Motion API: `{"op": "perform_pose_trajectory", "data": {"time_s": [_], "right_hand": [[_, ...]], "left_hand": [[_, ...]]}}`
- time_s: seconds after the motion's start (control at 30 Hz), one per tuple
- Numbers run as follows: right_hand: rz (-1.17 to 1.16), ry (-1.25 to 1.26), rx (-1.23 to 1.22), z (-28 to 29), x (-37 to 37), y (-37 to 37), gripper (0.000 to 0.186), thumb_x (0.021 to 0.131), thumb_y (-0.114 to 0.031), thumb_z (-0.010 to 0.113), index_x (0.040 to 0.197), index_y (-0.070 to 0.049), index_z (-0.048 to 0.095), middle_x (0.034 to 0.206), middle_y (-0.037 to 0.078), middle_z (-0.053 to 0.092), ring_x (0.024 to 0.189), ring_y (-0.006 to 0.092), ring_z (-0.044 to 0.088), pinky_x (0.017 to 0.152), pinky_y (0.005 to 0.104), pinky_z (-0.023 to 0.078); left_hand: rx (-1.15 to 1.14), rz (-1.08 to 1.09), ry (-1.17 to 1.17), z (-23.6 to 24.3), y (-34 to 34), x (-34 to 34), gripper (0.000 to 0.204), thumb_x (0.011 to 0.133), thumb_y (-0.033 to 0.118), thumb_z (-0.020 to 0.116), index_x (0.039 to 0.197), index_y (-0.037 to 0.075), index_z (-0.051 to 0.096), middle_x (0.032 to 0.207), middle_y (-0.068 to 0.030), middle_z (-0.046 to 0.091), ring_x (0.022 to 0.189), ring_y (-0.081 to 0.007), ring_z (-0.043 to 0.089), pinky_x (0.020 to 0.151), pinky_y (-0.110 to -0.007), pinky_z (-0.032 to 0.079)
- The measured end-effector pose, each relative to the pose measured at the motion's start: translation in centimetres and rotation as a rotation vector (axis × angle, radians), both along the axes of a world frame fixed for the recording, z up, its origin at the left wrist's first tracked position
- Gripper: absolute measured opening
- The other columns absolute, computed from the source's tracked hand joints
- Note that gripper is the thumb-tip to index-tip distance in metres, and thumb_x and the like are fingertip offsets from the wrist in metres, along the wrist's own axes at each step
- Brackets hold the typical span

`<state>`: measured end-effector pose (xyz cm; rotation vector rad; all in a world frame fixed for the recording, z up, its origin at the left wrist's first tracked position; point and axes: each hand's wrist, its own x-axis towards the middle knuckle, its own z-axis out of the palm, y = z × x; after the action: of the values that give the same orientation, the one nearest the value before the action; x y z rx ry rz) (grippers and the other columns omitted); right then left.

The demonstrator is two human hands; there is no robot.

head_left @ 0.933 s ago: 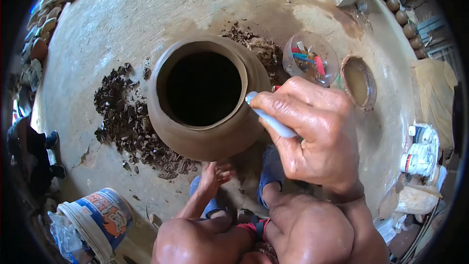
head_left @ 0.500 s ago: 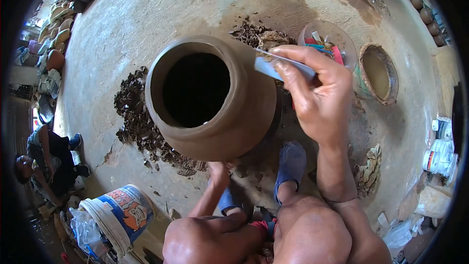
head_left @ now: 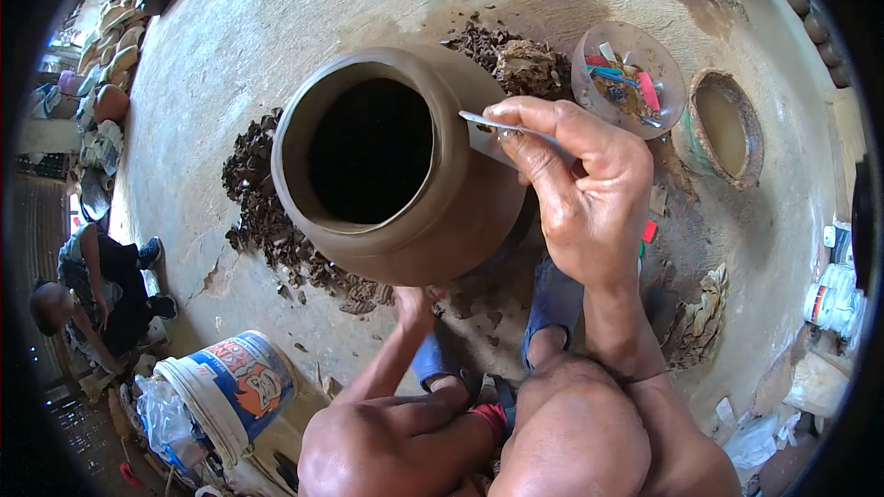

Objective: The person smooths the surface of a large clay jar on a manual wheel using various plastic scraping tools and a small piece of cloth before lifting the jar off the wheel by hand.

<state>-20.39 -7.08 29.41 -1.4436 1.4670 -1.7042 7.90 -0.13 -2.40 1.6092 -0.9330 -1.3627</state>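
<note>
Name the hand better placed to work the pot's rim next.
Likely the right hand: it pinches a thin pale blade near the rim of the clay pot; the left hand is low at the pot's near side, partly hidden.

Left of right hand (head_left: 594,170), blocked by clay pot (head_left: 465,212); just beyond hand, by plastic bowl (head_left: 659,52). Rightward, passable over floor (head_left: 741,248).

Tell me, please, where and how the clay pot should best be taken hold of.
Hold the clay pot probably by its rounded belly, from left and right together: the belly bulges wider than the rim, so it should give broader support.
</note>
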Motion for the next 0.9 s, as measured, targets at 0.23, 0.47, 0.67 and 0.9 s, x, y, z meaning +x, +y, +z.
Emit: {"op": "perform_pose_trajectory", "data": {"time_s": [0.23, 0.47, 0.67, 0.9], "right_hand": [[-0.063, -0.014, 0.034, 0.2, 0.5, 1.4, 0.015, 0.095, 0.000, 0.071, 0.108, 0.000, 0.078, 0.091, 0.004, 0.075, 0.067, 0.0049, 0.059, 0.058, 0.0209, 0.045], [-0.074, -0.024, 0.057, -0.2, 1.2, 1.9, 0.016, 0.094, 0.002, 0.071, 0.109, 0.000, 0.078, 0.090, 0.003, 0.074, 0.065, 0.0051, 0.058, 0.055, 0.0205, 0.044], [-0.049, -0.044, 0.064, 1.0, 2.1, 1.8, 0.017, 0.095, 0.000, 0.071, 0.111, 0.000, 0.078, 0.091, 0.003, 0.074, 0.066, 0.0048, 0.059, 0.055, 0.0200, 0.044], [-0.090, 0.025, 0.048, 0.3, 1.3, 2.3, 0.018, 0.093, 0.005, 0.070, 0.110, 0.002, 0.076, 0.091, 0.008, 0.075, 0.070, 0.0092, 0.064, 0.061, 0.0234, 0.050]], "left_hand": [[0.238, -0.188, 0.411, 5.6, -5.0, 2.2, 0.045, 0.103, 0.037, 0.060, 0.128, -0.001, 0.062, 0.110, -0.0157, 0.072, 0.094, -0.0260, 0.073, 0.065, -0.036, 0.059], [0.786, -0.250, 0.379, 5.1, 2.5, -5.0, 0.062, 0.110, 0.052, 0.045, 0.144, 0.000, 0.051, 0.122, -0.0229, 0.070, 0.093, -0.0267, 0.073, 0.077, -0.038, 0.057], [0.310, -0.116, 0.324, 6.2, -5.5, 1.6, 0.054, 0.105, 0.038, 0.060, 0.142, -0.002, 0.053, 0.120, -0.0213, 0.071, 0.098, -0.0267, 0.074, 0.075, -0.036, 0.061], [0.630, -0.055, 0.311, 4.7, 0.1, -3.6, 0.046, 0.109, 0.028, 0.048, 0.145, 0.000, 0.046, 0.113, -0.0198, 0.063, 0.091, -0.0274, 0.071, 0.064, -0.035, 0.061]]}}
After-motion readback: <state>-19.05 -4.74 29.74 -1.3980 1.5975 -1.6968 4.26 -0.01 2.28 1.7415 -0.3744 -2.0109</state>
